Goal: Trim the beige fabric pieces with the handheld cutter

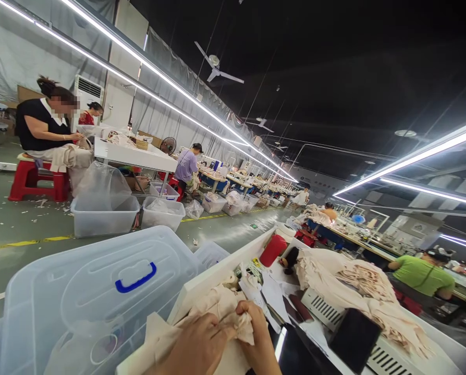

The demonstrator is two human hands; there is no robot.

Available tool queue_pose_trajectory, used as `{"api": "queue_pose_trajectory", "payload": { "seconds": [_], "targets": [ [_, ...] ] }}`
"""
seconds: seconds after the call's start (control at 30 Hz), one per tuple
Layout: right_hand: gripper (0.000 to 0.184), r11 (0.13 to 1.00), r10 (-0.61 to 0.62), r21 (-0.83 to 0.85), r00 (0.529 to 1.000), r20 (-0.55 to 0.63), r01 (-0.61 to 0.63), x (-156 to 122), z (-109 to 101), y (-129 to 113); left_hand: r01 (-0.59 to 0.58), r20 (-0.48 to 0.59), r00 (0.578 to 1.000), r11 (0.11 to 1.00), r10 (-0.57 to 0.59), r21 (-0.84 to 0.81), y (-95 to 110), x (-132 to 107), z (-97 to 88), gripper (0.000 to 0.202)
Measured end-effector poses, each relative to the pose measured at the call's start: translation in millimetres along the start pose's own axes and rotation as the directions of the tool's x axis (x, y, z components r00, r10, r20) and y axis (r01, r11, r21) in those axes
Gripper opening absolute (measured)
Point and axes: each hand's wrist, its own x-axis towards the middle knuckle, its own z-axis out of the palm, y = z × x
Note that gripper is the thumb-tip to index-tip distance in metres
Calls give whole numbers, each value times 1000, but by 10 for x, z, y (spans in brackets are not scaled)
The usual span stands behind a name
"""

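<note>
Both my hands are at the bottom edge, over a white work table [233,260]. My left hand [196,346] and my right hand [258,336] are closed together on a bunch of beige fabric [221,307], pinching a crumpled fold between them. More beige fabric [358,281] is heaped to the right, over a white machine housing with vent slots [327,310]. A red thread cone [272,250] and a dark one [291,258] stand further back on the table.
A clear plastic bin lid with a blue handle [100,291] sits at my left. More clear bins [103,213] line the green aisle floor [22,219]. A seated person in black [45,125] works at the far left; a person in green [422,273] sits at right.
</note>
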Motion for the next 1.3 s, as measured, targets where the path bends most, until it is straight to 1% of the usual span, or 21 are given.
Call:
{"api": "queue_pose_trajectory", "payload": {
  "seconds": [0.07, 0.1, 0.13, 0.17, 0.23, 0.3, 0.37, 0.47, 0.53, 0.63, 0.73, 0.8, 0.83, 0.93, 0.97, 1.0, 1.1, 1.13, 1.2, 1.23, 1.3],
  "targets": [
    [11, 1000, -6, -6, 1000, 5, 6, -4, -12, -35, 16, 33, 999, 996, -14, -88, -9, 8, -51, 41],
    [14, 1000, -12, -9, 1000, 14, 12, -2, -20, -53, 38, 51, 998, 989, -31, -140, -17, 21, -83, 39],
    [18, 1000, -19, -12, 1000, 25, 19, 4, -28, -70, 79, 70, 995, 980, -67, -185, -27, 42, -114, 36],
    [21, 1000, -25, -14, 999, 39, 26, 14, -35, -87, 143, 91, 988, 967, -126, -211, -38, 69, -138, 32],
    [20, 999, -33, -22, 997, 69, 35, 40, -45, -119, 282, 133, 956, 943, -261, -176, -62, 139, -157, 32],
    [11, 999, -35, -30, 995, 94, 38, 71, -50, -146, 368, 179, 920, 925, -347, -95, -84, 215, -126, 35],
    [8, 998, -44, -33, 992, 115, 48, 99, -56, -169, 385, 211, 905, 922, -370, -36, -98, 284, -63, 36],
    [12, 997, -72, -25, 986, 148, 76, 127, -80, -206, 409, 236, 888, 913, -395, -10, -105, 355, 23, 35],
    [15, 996, -84, -20, 983, 165, 89, 136, -102, -233, 438, 250, 871, 899, -422, -8, -107, 386, 41, 36],
    [17, 995, -93, -27, 981, 172, 100, 133, -125, -258, 472, 264, 856, 881, -445, -46, -109, 422, 1, 30],
    [18, 993, -97, -60, 985, 144, 106, 96, -121, -238, 485, 260, 857, 867, -446, -113, -94, 449, -83, 27],
    [19, 991, -87, -92, 991, 99, 96, 57, -105, -204, 480, 245, 865, 863, -437, -158, -68, 453, -138, 26],
    [23, 990, -81, -112, 994, 69, 88, 40, -96, -186, 471, 237, 873, 864, -427, -178, -52, 451, -162, 25],
    [46, 981, -84, -176, 996, 4, 84, 30, -86, -163, 421, 213, 901, 879, -377, -223, 5, 429, -210, 21],
    [49, 976, -100, -194, 995, 6, 100, 44, -93, -171, 401, 204, 911, 886, -358, -232, 23, 419, -221, 21],
    [45, 970, -120, -208, 993, 25, 122, 63, -105, -188, 382, 200, 919, 892, -339, -242, 41, 405, -232, 21],
    [15, 952, -180, -228, 977, 116, 202, 116, -180, -278, 304, 188, 947, 913, -259, -272, 84, 343, -275, 20],
    [11, 946, -201, -230, 969, 141, 229, 118, -214, -311, 255, 174, 962, 924, -212, -286, 96, 312, -297, 17],
    [11, 929, -250, -234, 953, 171, 286, 93, -287, -364, 159, 141, 983, 942, -121, -294, 115, 237, -348, 4],
    [12, 919, -275, -240, 945, 178, 313, 68, -325, -381, 122, 134, 987, 952, -87, -280, 123, 197, -374, 9],
    [18, 897, -320, -258, 929, 185, 360, 9, -404, -403, 98, 146, 987, 968, -65, -229, 133, 124, -409, 35]
  ]
}}
